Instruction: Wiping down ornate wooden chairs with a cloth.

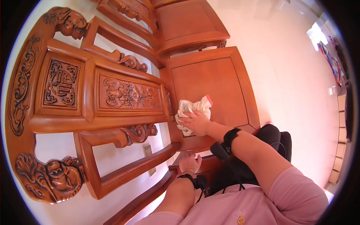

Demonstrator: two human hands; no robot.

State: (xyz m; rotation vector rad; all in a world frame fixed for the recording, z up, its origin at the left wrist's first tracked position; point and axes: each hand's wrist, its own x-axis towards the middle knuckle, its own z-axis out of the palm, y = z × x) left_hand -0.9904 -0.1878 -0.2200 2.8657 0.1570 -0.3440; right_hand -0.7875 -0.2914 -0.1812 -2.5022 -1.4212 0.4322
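A wooden chair [206, 82] with a broad reddish-brown seat stands before me. On the seat, close to the backrest, lies a crumpled off-white cloth [204, 107] with a red patch at one corner. My right hand [198, 123] presses down on this cloth, its fingers over the folds. Nearer to me, my left hand [189, 164] rests by the near edge of the chair, thumb held apart and nothing seen in it. Its fingertips are partly hidden. Each wrist wears a black strap.
The tall carved backrest [88, 84] leans against a white wall, with openwork scrolls beside its panels. A second wooden seat [187, 22] adjoins on the far side. A wall socket [148, 150] shows behind the frame. Pale shiny floor [296, 93] stretches right, toward boxes along the edge.
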